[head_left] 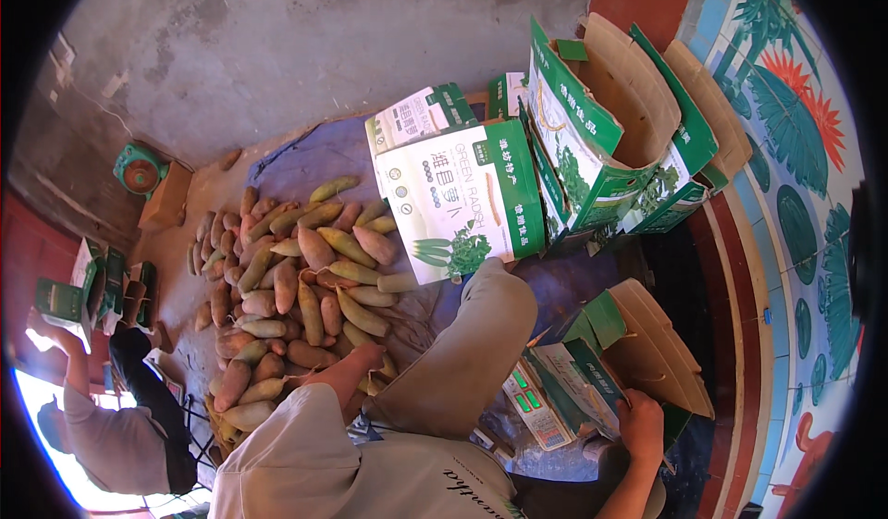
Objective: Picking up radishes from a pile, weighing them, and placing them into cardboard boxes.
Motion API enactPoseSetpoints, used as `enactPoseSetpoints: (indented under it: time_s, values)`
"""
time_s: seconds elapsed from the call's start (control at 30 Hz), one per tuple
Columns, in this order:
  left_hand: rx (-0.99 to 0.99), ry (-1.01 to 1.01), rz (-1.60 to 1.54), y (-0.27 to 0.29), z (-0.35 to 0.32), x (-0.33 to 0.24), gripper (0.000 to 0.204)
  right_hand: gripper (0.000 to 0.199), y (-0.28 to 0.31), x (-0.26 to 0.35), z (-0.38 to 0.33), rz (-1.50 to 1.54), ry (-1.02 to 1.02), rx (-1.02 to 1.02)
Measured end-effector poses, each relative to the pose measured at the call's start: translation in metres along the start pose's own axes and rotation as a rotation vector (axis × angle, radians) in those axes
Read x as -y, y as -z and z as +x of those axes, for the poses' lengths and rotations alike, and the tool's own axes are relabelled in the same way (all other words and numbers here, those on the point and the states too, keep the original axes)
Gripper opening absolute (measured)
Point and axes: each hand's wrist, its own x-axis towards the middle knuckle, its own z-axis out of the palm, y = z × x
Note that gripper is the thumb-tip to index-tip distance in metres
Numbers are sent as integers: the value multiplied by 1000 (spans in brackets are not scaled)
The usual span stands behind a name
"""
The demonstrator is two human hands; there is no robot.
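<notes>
My right hand [641, 424] is closed on the rim of an open green-and-white cardboard carton [587, 385], whose brown flap [655, 339] stands up. The carton is beside a digital scale [539, 406] with green-lit displays; whether it rests on it, I cannot tell. My left forearm reaches over a heap of long radishes [314, 249], some green and some reddish. The left hand [370, 357] is low among them, next to my bent leg, with its fingers hidden.
A large printed carton [453, 204] stands upright beyond my knee. Several open cartons [601, 140] are packed together at the upper right. At the left edge another person [120, 436] handles a green box [60, 299]. A green machine [139, 172] sits by the wall beside a brown box [167, 197].
</notes>
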Motion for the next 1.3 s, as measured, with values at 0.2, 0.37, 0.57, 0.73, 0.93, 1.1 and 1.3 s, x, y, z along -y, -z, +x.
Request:
enactPoseSetpoints:
  time_s: [0.2, 0.37, 0.57, 0.73, 0.93, 1.1, 1.3]
  values:
    - [127, 15, 23, -9, -4, -17, 56, 14, 2, 0, 5, 37, -17, 37]
    - [-65, -23, 24, -11, 14, -18, 52, 12, 2, 2, 10, 36, -57, 58]
    - [-286, 53, 31, 17, 31, -15, 52, 13, 1, -4, 15, 68, -79, 78]
    - [-170, 123, 87, 31, 42, -8, 54, 13, 0, -3, 19, 77, -111, 85]
    - [4, 100, 183, 28, 50, -9, 60, 14, 3, -2, 25, 107, -133, 110]
    - [-30, -10, 316, 14, 65, -8, 50, 18, 2, -8, 28, 129, -147, 137]
    - [-38, -84, 496, 9, 89, -4, 40, 19, 0, -9, 30, 177, -177, 166]
